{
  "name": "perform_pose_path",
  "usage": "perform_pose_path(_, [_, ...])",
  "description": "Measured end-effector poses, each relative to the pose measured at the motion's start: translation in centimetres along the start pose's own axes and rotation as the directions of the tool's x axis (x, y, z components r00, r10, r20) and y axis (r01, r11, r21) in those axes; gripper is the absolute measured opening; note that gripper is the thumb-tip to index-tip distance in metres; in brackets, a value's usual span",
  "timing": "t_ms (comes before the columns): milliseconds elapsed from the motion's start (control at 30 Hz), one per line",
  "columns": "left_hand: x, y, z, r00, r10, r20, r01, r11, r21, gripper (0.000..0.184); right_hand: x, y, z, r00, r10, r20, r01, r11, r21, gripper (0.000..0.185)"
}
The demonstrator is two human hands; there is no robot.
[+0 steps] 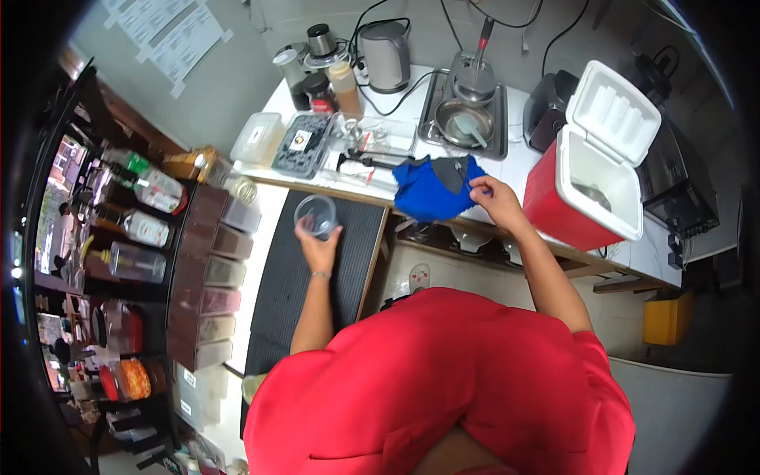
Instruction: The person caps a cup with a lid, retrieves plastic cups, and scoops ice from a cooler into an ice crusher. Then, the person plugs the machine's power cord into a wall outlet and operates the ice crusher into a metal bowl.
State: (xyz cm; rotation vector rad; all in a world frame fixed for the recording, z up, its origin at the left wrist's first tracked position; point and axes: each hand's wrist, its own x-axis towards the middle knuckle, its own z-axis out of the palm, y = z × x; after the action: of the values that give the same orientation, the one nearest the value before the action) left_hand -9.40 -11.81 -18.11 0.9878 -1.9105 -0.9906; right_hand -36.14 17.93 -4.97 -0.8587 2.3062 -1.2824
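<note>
My left hand (320,245) is wrapped round a clear plastic cup (317,214) above the black ribbed mat. A blue cloth (431,194) with a dark grey patch lies at the counter's front edge and hangs over it. The fingers of my right hand (499,204) are pinched at the cloth's right edge. Behind the cloth, a metal tray (502,119) carries a steel bowl (455,127) with a pale utensil in it. A lidded container of dark contents (304,142) sits left of the cloth.
On the right stands a red cooler (546,194) with its white lid (616,111) raised. A kettle (385,57), bottles and a blender are at the back. The black mat (309,293) covers the left counter beside several lidded bins (226,271). A yellow bin (667,318) is on the floor.
</note>
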Motion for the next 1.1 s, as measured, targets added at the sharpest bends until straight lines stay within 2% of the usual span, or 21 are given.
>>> perform_pose_path(100, [0.5,-3.1,0.6,0.999,-0.040,-0.017,0.041,0.999,0.017,0.089,5.4,-0.6,-2.8,0.993,-0.079,-0.088,0.067,0.989,-0.130,0.024])
perform_pose_path(200, [0.3,-3.4,0.7,0.997,-0.073,-0.026,0.073,0.997,0.005,0.091,10.9,0.4,-4.1,0.991,0.063,-0.119,-0.087,0.973,-0.216,0.025])
perform_pose_path(267, [0.4,-3.0,0.7,0.994,-0.106,-0.025,0.105,0.994,-0.027,0.096,14.1,1.9,-3.7,0.974,0.110,-0.196,-0.201,0.818,-0.539,0.030])
perform_pose_path(300, [0.5,-3.1,0.6,0.991,-0.137,0.009,0.137,0.987,-0.087,0.102,15.2,2.8,-3.1,0.975,0.110,-0.195,-0.199,0.826,-0.527,0.030])
perform_pose_path(367, [0.4,-2.3,0.1,0.984,-0.172,0.047,0.175,0.982,-0.070,0.108,17.0,4.5,-1.2,0.938,0.047,-0.344,-0.279,0.695,-0.663,0.035])
perform_pose_path(433, [0.0,-1.1,-0.9,0.976,-0.191,0.102,0.198,0.978,-0.060,0.113,18.9,6.3,-0.2,0.943,0.127,-0.309,-0.308,0.689,-0.656,0.033])
perform_pose_path(500, [-1.5,0.8,-1.9,0.983,-0.180,0.033,0.174,0.976,0.135,0.112,20.6,10.4,0.2,0.923,0.117,-0.367,-0.349,0.653,-0.672,0.032])
perform_pose_path(533, [-2.8,0.1,-2.5,0.989,-0.145,0.019,0.144,0.988,0.053,0.110,19.8,9.2,-0.5,0.937,0.079,-0.339,-0.303,0.666,-0.681,0.033])
perform_pose_path(567, [-4.7,-0.2,-3.1,0.984,-0.172,-0.057,0.178,0.974,0.138,0.103,18.9,8.9,-0.9,0.932,0.093,-0.350,-0.322,0.657,-0.682,0.033])
perform_pose_path(600, [-6.3,1.4,-3.6,0.983,-0.150,-0.104,0.172,0.948,0.269,0.093,18.1,8.6,-1.2,0.919,0.138,-0.369,-0.351,0.712,-0.608,0.033])
perform_pose_path(633, [-7.9,0.8,-4.1,0.997,-0.028,-0.078,0.050,0.954,0.296,0.084,17.3,8.5,-1.4,0.906,0.179,-0.383,-0.374,0.763,-0.527,0.034])
perform_pose_path(667, [-9.2,0.3,-4.2,0.998,-0.024,-0.050,0.038,0.955,0.294,0.077,16.2,8.9,-1.0,0.880,0.208,-0.427,-0.401,0.807,-0.434,0.033])
perform_pose_path(700, [-9.8,-0.3,-3.4,0.999,0.044,-0.027,-0.038,0.977,0.209,0.070,14.8,10.0,-0.6,0.875,0.216,-0.432,-0.412,0.802,-0.432,0.033])
perform_pose_path(733, [-10.5,-0.9,-2.7,0.994,0.113,-0.005,-0.111,0.987,0.119,0.064,13.4,11.4,-0.1,0.857,0.180,-0.482,-0.347,0.894,-0.283,0.033])
perform_pose_path(767, [-10.5,-0.2,-1.3,0.994,0.109,0.010,-0.110,0.994,0.028,0.059,12.5,12.8,0.3,0.832,0.152,-0.534,-0.258,0.957,-0.129,0.033])
perform_pose_path(800, [-10.3,1.4,0.2,0.994,0.106,0.025,-0.105,0.993,-0.063,0.055,11.8,14.0,0.5,0.814,0.290,-0.503,-0.220,0.956,0.194,0.029])
perform_pose_path(833, [-9.9,3.1,1.8,0.997,0.048,0.064,-0.041,0.994,-0.102,0.048,11.4,15.3,0.3,0.818,0.292,-0.496,-0.220,0.955,0.199,0.029])
perform_pose_path(900, [-8.5,7.1,4.1,0.988,-0.026,0.153,0.049,0.988,-0.144,0.034,10.5,16.1,0.8,0.731,0.567,-0.380,-0.162,0.685,0.710,0.026])
perform_pose_path(933, [-7.6,8.3,4.6,0.976,-0.035,0.216,0.054,0.995,-0.082,0.027,10.6,16.1,0.6,0.690,0.655,-0.308,-0.197,0.579,0.791,0.024])
perform_pose_path(1033, [-5.6,10.9,5.9,0.939,-0.018,0.344,0.020,1.000,0.000,0.019,11.1,19.7,0.7,0.692,0.678,-0.248,-0.312,0.590,0.745,0.028])
perform_pose_path(1100, [-4.5,11.1,5.7,0.926,0.003,0.377,-0.023,0.998,0.050,0.018,11.3,21.1,2.8,0.662,0.637,-0.394,-0.343,0.726,0.596,0.025])
